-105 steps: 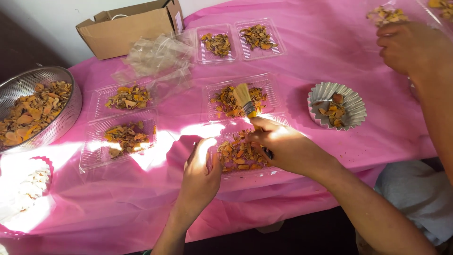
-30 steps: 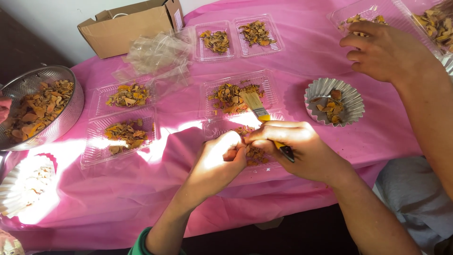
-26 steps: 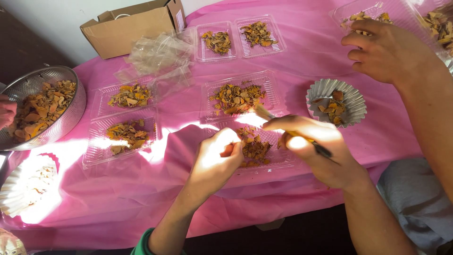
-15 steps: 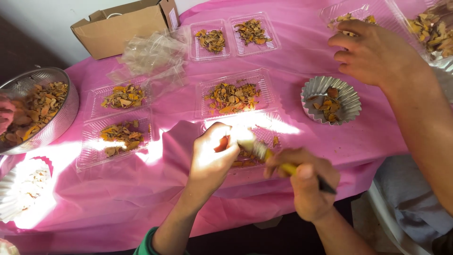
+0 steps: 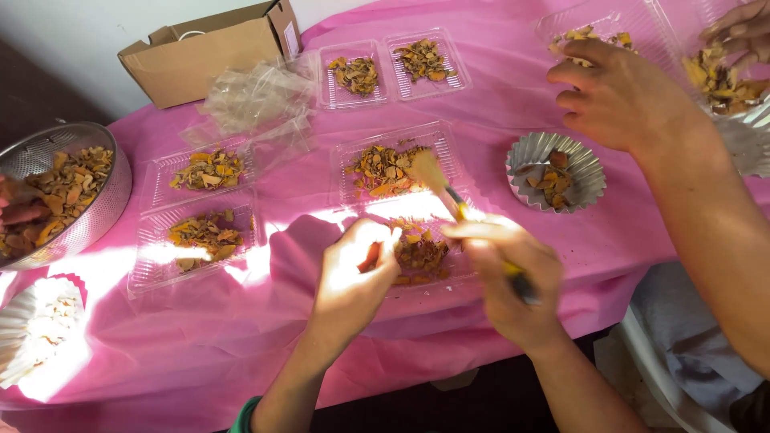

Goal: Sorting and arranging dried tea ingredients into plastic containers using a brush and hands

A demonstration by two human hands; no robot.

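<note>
A glossy pink cloth (image 5: 561,265) drapes the worktop, its near edge just below both hands, with ribbed clear plastic trays (image 5: 397,164) of flaky orange-brown fragments spread across it. The right hand (image 5: 513,285), fingers wrapped around a paintbrush (image 5: 449,192), angles its pale bristles over the near tray (image 5: 421,252). The left hand (image 5: 353,277) pinches a small reddish fragment (image 5: 370,256) at that tray's left edge.

A brown cardboard box (image 5: 210,54) stands open at the table's far left edge; crumpled clear plastic bags (image 5: 255,103) lie just before it.

free: bare pink cloth (image 5: 200,337) | blocked: clamshell trays (image 5: 204,228), foil cup (image 5: 555,171)
</note>
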